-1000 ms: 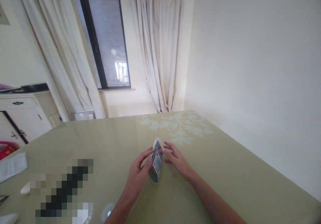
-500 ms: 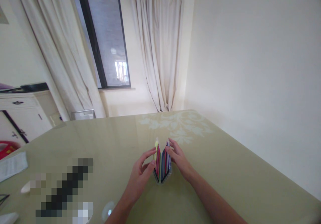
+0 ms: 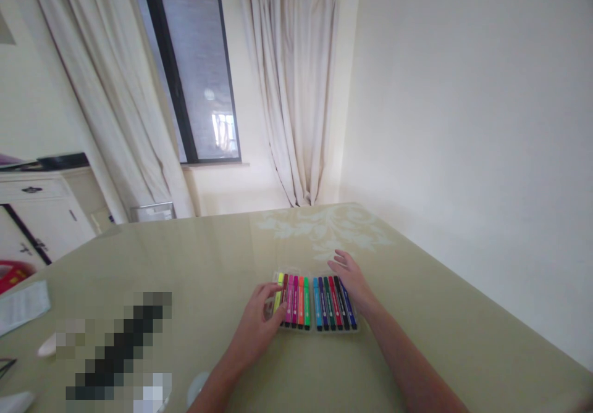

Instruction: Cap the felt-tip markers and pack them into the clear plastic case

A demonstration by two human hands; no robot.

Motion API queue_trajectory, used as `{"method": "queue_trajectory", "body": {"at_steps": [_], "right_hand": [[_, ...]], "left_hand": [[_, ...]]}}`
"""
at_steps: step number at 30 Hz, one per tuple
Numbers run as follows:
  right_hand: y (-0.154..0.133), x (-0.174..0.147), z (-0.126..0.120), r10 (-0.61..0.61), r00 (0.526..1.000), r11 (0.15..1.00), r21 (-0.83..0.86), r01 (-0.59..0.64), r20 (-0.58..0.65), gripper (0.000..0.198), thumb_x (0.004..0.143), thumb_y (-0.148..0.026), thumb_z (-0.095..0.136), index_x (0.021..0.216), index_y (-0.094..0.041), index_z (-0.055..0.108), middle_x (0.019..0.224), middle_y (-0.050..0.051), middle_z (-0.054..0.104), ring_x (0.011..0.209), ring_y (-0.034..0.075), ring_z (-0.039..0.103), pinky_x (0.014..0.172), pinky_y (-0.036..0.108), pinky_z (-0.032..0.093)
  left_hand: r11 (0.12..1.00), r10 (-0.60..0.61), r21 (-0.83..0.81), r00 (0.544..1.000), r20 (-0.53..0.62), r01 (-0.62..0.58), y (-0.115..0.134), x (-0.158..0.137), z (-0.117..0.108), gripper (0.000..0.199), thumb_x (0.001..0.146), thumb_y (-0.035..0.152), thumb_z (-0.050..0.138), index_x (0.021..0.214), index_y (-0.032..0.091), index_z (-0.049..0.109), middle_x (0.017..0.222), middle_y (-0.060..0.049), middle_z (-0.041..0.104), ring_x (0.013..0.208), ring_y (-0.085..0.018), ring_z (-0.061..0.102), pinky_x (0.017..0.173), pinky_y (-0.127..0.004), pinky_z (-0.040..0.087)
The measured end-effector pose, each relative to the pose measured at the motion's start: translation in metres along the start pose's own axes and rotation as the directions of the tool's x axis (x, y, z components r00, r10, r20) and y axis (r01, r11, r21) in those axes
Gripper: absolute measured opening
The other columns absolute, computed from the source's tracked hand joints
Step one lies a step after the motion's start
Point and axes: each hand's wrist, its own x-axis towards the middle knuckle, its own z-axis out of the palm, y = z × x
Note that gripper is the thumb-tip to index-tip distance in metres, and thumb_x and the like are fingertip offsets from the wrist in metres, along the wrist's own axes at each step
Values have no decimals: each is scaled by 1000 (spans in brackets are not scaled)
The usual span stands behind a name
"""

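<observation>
A clear plastic marker case [image 3: 311, 326] lies unfolded flat on the table, its two halves side by side. Yellow, brown, pink, orange and green markers [image 3: 295, 302] fill the left half. Light blue, purple, dark green, red, black and blue markers [image 3: 332, 302] lie in the right half. My left hand [image 3: 262, 314] grips the case's left edge, thumb and fingertips over the yellow and brown markers. Over the upper right corner is my right hand [image 3: 349, 277], its fingers apart and nothing in them; it hides part of the rightmost markers.
The pale green table [image 3: 208, 265] meets a white wall [image 3: 463, 154] on the right. At the left lie a paper [image 3: 25, 305], a white object [image 3: 47, 344] and a blurred-out dark area. A round clear object [image 3: 197, 385] is beside my left forearm.
The marker case has gone from half folded, standing in a V, to spread flat with the markers facing up. My hands have moved apart, and the right one has loosened its hold.
</observation>
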Motion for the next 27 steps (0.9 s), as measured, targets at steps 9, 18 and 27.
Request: {"method": "queue_trajectory", "body": {"at_steps": [9,18,27], "right_hand": [[-19,-21,8,-375,922,845,-371,385,103,28,92,-25,49,109,-20,70,110,10,73,105,23,66,97,36,48],[-28,-55,55,-350,852,514,-680,523,390,26,93,-11,47,97,-20,71,101,7,72,100,23,59,90,32,39],[-22,-45,57,-366,869,572,-657,492,332,24,92,-11,48,86,-19,69,93,7,71,96,23,57,88,32,38]], "left_hand": [[916,153,319,946,287,-245,21,-17,8,36,84,35,78,119,28,72,131,-8,64,125,-29,54,109,-45,46],[911,135,317,918,374,-263,33,-23,27,48,82,26,79,128,30,66,143,-4,60,131,-25,54,114,-41,43],[915,38,369,946,322,-162,30,-20,28,66,79,37,79,141,25,58,143,-7,63,131,-28,56,114,-44,43]]}}
